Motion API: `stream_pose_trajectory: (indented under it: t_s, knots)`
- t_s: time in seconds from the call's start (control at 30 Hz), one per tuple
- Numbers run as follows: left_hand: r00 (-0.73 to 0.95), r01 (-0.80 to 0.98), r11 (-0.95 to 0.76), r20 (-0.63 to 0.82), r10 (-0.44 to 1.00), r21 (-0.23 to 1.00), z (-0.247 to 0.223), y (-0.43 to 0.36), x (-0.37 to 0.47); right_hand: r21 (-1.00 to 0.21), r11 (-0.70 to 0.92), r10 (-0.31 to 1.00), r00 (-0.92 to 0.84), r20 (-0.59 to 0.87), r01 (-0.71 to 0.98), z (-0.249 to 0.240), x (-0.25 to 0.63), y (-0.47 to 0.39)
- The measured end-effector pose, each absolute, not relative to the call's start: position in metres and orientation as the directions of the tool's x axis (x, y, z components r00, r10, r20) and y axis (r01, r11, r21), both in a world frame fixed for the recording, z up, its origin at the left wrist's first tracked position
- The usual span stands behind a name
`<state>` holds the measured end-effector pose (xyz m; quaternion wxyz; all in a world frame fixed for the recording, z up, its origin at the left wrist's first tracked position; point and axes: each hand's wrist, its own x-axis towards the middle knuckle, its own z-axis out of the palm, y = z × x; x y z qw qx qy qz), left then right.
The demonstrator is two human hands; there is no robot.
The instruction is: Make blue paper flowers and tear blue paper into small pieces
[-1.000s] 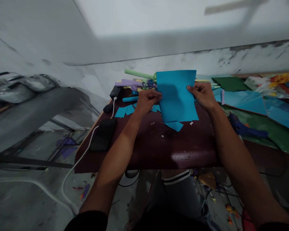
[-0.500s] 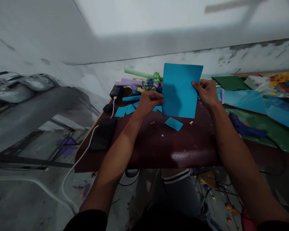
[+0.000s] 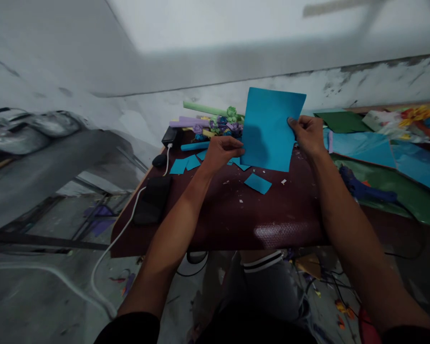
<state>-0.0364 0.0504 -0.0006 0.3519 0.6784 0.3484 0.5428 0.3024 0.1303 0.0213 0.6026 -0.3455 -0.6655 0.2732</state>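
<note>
A blue sheet of paper [image 3: 270,126] is held up above the dark red table [image 3: 236,220], slightly tilted. My left hand [image 3: 224,152] pinches its lower left edge between thumb and fingers. At the right edge, higher up, my right hand [image 3: 309,134] grips the sheet with the thumb on its front face. Below the sheet a small blue paper piece [image 3: 258,183] lies flat. More small blue pieces [image 3: 179,166] are on the table to the left, partly behind my left hand.
Rolled tubes [image 3: 204,108] and paper flowers [image 3: 231,114] lie at the back. A black phone [image 3: 152,200], a white cable [image 3: 129,220] and a mouse [image 3: 159,160] are at left. A blue glue gun [image 3: 369,190] rests on green sheets [image 3: 412,205] at right.
The blue sheet has risen slightly and tilted a little more to the right, with both hands still gripping it. The small pieces have stayed on the table.
</note>
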Motion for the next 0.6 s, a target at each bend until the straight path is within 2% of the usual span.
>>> stream_pose_trajectory:
  t_s: [0.17,0.4,0.6]
  knots:
    - [0.199,0.108,-0.465,0.44,0.876,0.879,-0.0006,0.0497,-0.0362,-0.759,0.637,0.765,0.006,0.643,0.137,0.0211,0.3052,0.1327]
    - [0.235,0.113,-0.418,0.384,0.893,0.901,-0.0007,0.048,-0.0395,-0.794,0.596,0.795,0.053,0.604,0.117,0.0218,0.3054,0.1327]
    - [0.2,0.12,-0.39,0.362,0.91,0.913,-0.0004,0.0525,-0.0453,-0.798,0.591,0.798,0.056,0.6,0.122,0.0216,0.3059,0.1347]
